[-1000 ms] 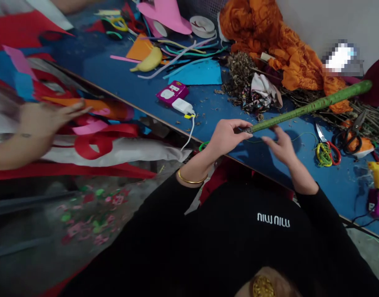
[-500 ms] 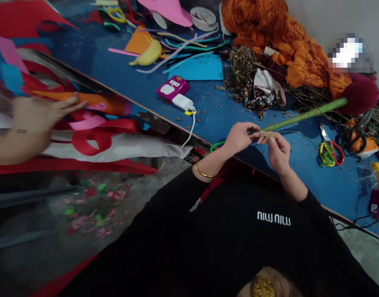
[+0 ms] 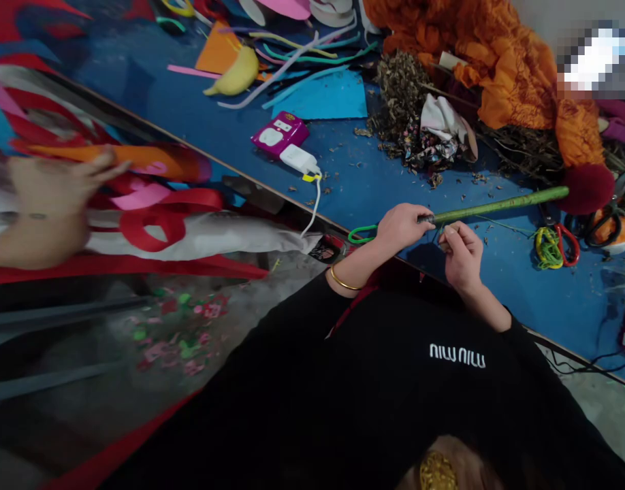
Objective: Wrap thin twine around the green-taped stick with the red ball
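Observation:
A green wrapped stem [image 3: 501, 204] with a dark red ball [image 3: 589, 189] at its far right end lies slanting over the blue table. My left hand [image 3: 405, 224] is closed round the stem's dark lower end. Just right of it, my right hand [image 3: 461, 250] pinches something small and thin below the stem; what it is cannot be made out. A thin green thread runs from near the stem toward the yellow and red scissors [image 3: 557, 246], which have green thread on their handles.
Blue table [image 3: 200, 122] holds a purple socket block [image 3: 280, 134], a banana [image 3: 237, 73], pipe cleaners, dried plants [image 3: 402, 88] and orange cloth [image 3: 517, 75]. Black scissors [image 3: 601, 228] lie right. At left, another person's hand [image 3: 52, 197] rests over red and white material.
The stem's dark lower end now shows at my left hand, and the stem lies flatter. My right hand has moved slightly down from the stem. The view has shifted a little.

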`<state>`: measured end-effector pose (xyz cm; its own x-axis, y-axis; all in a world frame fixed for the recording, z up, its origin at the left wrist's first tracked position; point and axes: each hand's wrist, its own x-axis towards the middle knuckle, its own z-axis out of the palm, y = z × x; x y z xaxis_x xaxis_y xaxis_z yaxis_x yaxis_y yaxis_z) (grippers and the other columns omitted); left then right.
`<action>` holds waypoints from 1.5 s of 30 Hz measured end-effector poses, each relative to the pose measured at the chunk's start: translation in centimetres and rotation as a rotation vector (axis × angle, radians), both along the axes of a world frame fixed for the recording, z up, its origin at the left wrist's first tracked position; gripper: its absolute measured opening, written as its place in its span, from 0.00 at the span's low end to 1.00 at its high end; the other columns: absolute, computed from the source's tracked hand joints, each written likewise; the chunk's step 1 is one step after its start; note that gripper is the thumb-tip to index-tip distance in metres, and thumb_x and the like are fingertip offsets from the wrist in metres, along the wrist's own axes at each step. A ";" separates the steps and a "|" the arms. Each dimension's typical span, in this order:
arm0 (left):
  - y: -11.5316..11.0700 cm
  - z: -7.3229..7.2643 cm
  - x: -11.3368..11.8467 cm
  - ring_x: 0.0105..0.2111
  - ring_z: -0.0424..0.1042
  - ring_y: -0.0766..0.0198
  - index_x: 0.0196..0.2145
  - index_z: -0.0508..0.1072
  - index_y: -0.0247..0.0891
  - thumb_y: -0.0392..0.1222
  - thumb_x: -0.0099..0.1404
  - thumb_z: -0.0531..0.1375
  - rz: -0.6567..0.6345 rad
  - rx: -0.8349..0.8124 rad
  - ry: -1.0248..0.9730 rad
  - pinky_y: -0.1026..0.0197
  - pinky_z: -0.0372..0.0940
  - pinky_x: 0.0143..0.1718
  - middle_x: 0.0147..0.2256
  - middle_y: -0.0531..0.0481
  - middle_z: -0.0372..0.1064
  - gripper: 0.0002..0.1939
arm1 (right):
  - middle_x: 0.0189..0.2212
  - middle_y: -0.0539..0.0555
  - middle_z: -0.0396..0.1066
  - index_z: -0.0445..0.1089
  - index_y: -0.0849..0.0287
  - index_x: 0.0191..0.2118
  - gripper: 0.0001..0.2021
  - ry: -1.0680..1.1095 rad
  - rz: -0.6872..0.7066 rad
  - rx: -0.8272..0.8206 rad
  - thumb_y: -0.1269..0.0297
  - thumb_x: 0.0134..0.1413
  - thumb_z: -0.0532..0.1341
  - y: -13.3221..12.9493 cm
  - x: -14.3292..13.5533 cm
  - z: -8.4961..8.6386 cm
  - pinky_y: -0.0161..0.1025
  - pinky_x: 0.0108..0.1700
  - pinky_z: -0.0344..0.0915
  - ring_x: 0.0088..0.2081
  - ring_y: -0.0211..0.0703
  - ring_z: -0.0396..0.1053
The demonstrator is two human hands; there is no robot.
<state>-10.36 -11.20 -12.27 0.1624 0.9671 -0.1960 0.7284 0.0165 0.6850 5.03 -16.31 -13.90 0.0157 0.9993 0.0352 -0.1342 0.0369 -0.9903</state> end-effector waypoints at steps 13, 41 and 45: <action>-0.2 0.5 -0.3 0.38 0.78 0.55 0.45 0.87 0.41 0.43 0.66 0.66 -0.084 0.023 0.030 0.57 0.66 0.40 0.37 0.48 0.83 0.12 | 0.22 0.47 0.66 0.70 0.55 0.26 0.24 -0.063 0.173 0.107 0.39 0.60 0.68 3.0 0.8 4.1 0.38 0.36 0.69 0.27 0.35 0.67; -3.1 -2.1 0.1 0.51 0.80 0.49 0.55 0.79 0.36 0.36 0.72 0.57 -0.135 0.311 0.131 0.52 0.71 0.54 0.51 0.40 0.82 0.17 | 0.22 0.48 0.73 0.73 0.59 0.23 0.15 -0.182 0.183 -0.108 0.64 0.62 0.69 11.2 -2.0 0.8 0.34 0.35 0.71 0.26 0.34 0.74; -2.9 -2.6 0.2 0.54 0.80 0.47 0.56 0.80 0.34 0.33 0.71 0.59 -0.113 0.314 0.092 0.51 0.71 0.57 0.54 0.39 0.82 0.18 | 0.24 0.50 0.75 0.73 0.59 0.23 0.16 -0.181 0.232 -0.125 0.62 0.59 0.71 11.3 -1.4 1.2 0.33 0.36 0.70 0.28 0.33 0.73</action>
<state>-10.17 -14.12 -14.84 0.2670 0.9595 0.0897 0.7728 -0.2688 0.5749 3.65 -4.98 -12.72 -0.2089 0.9721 -0.1065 0.0539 -0.0973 -0.9938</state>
